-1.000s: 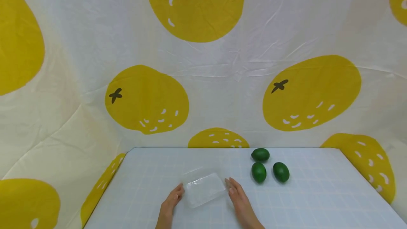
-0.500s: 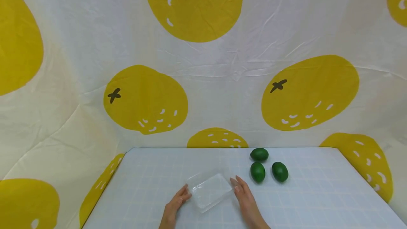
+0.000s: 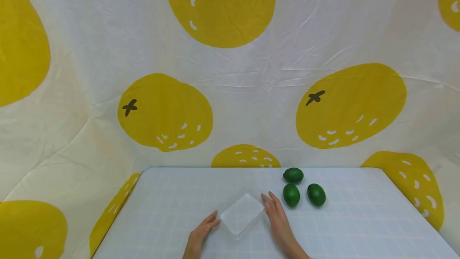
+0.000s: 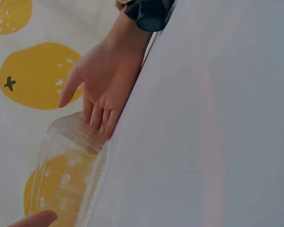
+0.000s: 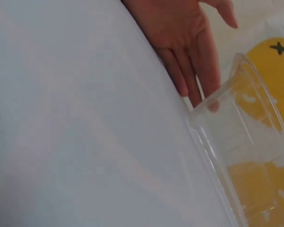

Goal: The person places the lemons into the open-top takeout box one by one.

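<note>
Tray: a clear, see-through tray point(image 3: 241, 214) is on the table point(image 3: 161, 211), between the hands. It is a bit right of the table's middle and well apart from the far edge. It is turned, so one corner points toward the person. I cannot tell which side of it is up.
Left hand: the left hand point(image 3: 202, 233) is by the tray's left end. In the right wrist view its fingertips meet that end, and one shows through the plastic.
Left fingers: nearly straight, with small gaps between some of them. The thumb sticks out on its own and pinches nothing.
Right hand: the right hand point(image 3: 280, 221) is at the tray's right end. In the left wrist view its fingertips touch the plastic.
Right fingers: almost straight and close together, with the thumb held apart. They press flat on the tray's end; how hard, I cannot tell.
Wrist: a dark round thing point(image 4: 150, 16) is on the right wrist.
Limes: three green limes lie right of the tray, toward the far edge. The back lime point(image 3: 293, 175) lies on its side by that edge. The front lime point(image 3: 291, 194) is just below it, and the right lime point(image 3: 316, 194) is just beside that one.
Wall: a white cloth point(image 3: 251, 67) with big yellow fruits point(image 3: 165, 111) on it stands behind the table.
</note>
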A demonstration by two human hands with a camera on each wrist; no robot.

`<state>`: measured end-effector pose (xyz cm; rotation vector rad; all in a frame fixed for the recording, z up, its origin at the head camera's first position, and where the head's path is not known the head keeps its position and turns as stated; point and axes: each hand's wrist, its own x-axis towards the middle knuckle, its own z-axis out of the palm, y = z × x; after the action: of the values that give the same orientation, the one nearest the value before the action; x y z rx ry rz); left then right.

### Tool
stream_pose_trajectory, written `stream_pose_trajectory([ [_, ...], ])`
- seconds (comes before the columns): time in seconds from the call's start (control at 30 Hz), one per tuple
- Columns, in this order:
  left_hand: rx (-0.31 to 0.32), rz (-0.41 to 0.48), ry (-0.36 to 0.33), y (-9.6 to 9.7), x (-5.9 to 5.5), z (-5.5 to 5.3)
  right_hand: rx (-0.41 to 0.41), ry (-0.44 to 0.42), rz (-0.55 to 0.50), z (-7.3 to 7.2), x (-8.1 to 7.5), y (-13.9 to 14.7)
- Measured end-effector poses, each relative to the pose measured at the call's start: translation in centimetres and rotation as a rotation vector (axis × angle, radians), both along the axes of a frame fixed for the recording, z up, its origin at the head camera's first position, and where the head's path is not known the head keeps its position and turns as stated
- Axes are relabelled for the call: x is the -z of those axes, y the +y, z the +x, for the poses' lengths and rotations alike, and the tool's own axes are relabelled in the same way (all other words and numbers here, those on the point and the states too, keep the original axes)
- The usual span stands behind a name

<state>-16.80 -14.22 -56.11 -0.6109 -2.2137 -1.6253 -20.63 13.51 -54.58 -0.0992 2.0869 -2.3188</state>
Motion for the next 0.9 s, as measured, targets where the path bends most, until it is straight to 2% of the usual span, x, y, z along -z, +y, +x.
stream_pose_trajectory([
  [0.2, -0.011, -0.003, 0.01, 0.9, -0.5, 0.6, 0.064, 0.035, 0.093, -1.3, 0.1, -0.3],
  [0.3, -0.026, -0.03, 0.001, 1.4, -0.7, 0.8, 0.063, 0.042, 0.075, -2.1, 0.2, -0.3],
  [0.4, -0.022, -0.074, -0.045, 1.8, -1.0, 1.1, 0.026, 0.04, -0.044, -3.0, 0.4, -0.2],
  [0.53, 0.039, -0.088, -0.183, 2.1, -1.3, 1.4, -0.012, 0.045, -0.201, -4.2, 0.7, 0.2],
  [0.6, 0.067, -0.079, -0.227, 2.3, -1.4, 1.5, -0.025, 0.053, -0.257, -4.7, 0.8, 0.4],
  [0.73, 0.105, -0.071, -0.237, 2.8, -1.3, 1.7, -0.039, 0.06, -0.292, -5.4, 0.9, 0.7],
  [0.9, 0.146, -0.06, -0.25, 3.2, -1.0, 1.8, -0.047, 0.054, -0.248, -5.9, 0.8, 0.9],
])
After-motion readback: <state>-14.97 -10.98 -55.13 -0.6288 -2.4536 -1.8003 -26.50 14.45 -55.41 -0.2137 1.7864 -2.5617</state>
